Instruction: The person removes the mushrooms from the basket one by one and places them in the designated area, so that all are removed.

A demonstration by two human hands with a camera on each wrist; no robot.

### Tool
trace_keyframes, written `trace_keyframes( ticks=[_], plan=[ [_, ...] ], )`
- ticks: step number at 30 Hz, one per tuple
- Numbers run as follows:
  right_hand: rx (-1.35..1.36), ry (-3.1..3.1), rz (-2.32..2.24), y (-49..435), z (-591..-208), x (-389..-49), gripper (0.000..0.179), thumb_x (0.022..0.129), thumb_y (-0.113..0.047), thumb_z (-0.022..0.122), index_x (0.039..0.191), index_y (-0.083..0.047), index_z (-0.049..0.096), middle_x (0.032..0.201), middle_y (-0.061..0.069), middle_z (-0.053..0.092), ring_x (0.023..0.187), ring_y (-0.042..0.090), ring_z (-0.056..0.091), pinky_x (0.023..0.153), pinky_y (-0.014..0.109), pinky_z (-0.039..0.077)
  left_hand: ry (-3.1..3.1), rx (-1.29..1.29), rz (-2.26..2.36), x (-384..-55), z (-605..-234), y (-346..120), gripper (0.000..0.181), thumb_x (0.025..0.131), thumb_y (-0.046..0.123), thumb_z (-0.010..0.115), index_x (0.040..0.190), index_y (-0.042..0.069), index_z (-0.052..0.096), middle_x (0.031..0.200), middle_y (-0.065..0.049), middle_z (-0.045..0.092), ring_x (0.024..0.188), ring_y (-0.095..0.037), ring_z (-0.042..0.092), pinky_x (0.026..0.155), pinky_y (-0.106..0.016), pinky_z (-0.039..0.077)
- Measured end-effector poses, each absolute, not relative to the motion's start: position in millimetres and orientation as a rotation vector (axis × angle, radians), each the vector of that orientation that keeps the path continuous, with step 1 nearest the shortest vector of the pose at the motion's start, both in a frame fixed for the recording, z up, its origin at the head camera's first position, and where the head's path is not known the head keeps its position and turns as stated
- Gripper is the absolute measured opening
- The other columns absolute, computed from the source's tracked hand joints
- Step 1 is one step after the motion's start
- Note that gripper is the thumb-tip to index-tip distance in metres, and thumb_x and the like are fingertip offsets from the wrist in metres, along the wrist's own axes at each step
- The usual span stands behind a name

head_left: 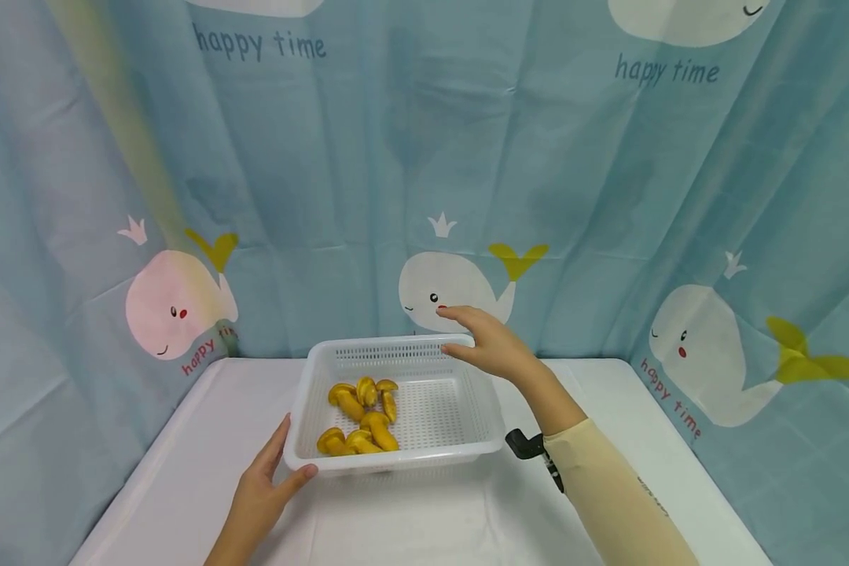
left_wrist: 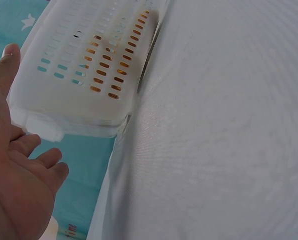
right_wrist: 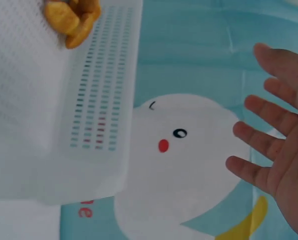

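A white plastic basket (head_left: 439, 453) with slotted sides stands on the table. Inside its left half lie several yellow-brown mushrooms (head_left: 380, 431), with thick stems and rounded caps. My left hand (head_left: 263, 481) is at the front left corner, thumb by the front rim and fingers along the left side. In the left wrist view, its thumb and loosely bent fingers lie right at the basket's rim (left_wrist: 34, 112). Raised over the back right corner is my right hand (head_left: 491, 346), fingers extended and thumb apart. Nothing is between its fingers in the right wrist view.
A white cloth (head_left: 389, 519) covers the table. Around its back and sides hangs a blue curtain (head_left: 339, 196) printed with white whales, close behind the basket. A black strap-like device (head_left: 531, 446) sits at my right wrist, below the beige sleeve (head_left: 608, 487).
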State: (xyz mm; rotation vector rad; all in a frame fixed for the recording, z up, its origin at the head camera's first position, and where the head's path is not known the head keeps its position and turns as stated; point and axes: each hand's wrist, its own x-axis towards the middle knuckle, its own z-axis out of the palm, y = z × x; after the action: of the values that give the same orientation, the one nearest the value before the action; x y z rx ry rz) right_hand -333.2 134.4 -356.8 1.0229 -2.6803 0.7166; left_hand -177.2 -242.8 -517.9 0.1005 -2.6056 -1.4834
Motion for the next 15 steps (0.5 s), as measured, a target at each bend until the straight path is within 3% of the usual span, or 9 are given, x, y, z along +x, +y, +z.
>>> trace_keyframes(
  ticks=[8, 15],
  plan=[
    [1.025, -2.722, 0.73, 105, -346, -341, 0.061, 0.098, -0.033, 0.072, 0.153, -0.021, 0.05, 0.156, 0.002, 0.049, 0.149, 0.027, 0.039, 0.123, 0.049, 0.035, -2.629, 0.119, -1.47, -176, -515, -243, 0.099, 0.086, 0.053, 0.077, 0.165, 0.033, 0.019, 0.17, -0.004, 0.019, 0.154, -0.043, 0.022, 0.117, -0.07, 0.025],
    [1.1, -2.72, 0.765, 76, -353, -349, 0.057, 0.097, -0.029, 0.073, 0.149, -0.017, 0.054, 0.153, 0.002, 0.053, 0.144, 0.024, 0.046, 0.12, 0.044, 0.04, -2.606, 0.079, -1.429, -176, -519, -245, 0.096, 0.088, 0.048, 0.077, 0.164, 0.032, 0.022, 0.169, -0.008, 0.023, 0.152, -0.045, 0.026, 0.116, -0.07, 0.028]
  ],
)
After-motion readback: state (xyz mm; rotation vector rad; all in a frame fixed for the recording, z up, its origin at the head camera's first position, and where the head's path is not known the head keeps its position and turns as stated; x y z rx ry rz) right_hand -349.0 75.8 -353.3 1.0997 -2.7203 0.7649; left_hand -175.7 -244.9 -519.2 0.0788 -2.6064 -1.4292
